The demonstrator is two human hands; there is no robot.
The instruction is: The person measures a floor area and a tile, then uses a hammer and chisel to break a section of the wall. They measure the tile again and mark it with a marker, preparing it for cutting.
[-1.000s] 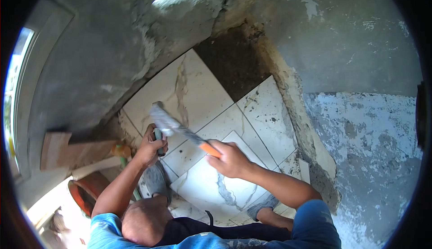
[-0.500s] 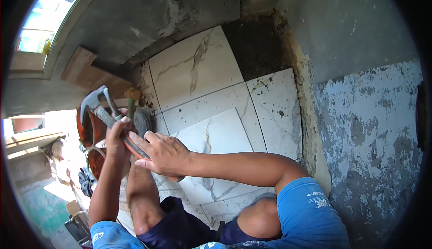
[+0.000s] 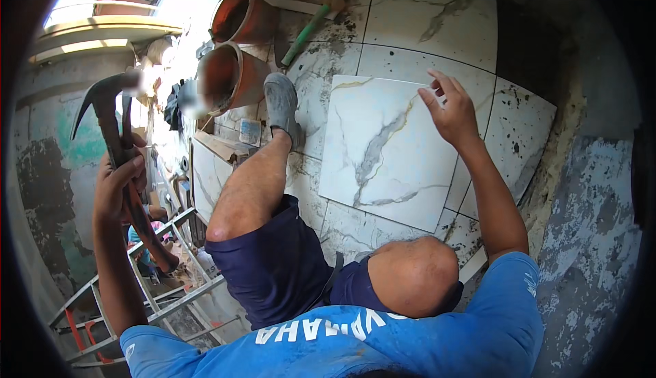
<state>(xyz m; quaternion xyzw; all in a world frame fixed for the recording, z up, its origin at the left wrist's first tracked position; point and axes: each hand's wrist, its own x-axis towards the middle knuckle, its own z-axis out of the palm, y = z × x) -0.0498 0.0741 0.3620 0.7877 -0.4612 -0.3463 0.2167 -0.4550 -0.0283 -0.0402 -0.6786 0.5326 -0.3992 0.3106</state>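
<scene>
My left hand (image 3: pixel 121 183) is raised at the left, closed around the handle of a claw hammer (image 3: pixel 104 101), its head up and its curved claw turned left. A thin dark bar stands beside the hammer's neck; I cannot make out whether it is a separate tool. My right hand (image 3: pixel 451 111) is open, fingers apart, above the far right corner of a loose white marbled tile (image 3: pixel 389 149). Whether a finger touches the tile is unclear. This tile lies askew over laid marbled floor tiles (image 3: pixel 427 19).
Two orange-brown buckets (image 3: pixel 249 81) stand beyond my left foot in its grey shoe (image 3: pixel 281 101). A green-handled mallet (image 3: pixel 305 36) lies near them. At lower left is a metal ladder (image 3: pixel 184 299). A dark untiled patch (image 3: pixel 529 43) borders the rough right wall (image 3: pixel 588 241).
My right hand has let go of the hammer and moved out over the loose tile. My left hand has carried the hammer left. The view has swung left.
</scene>
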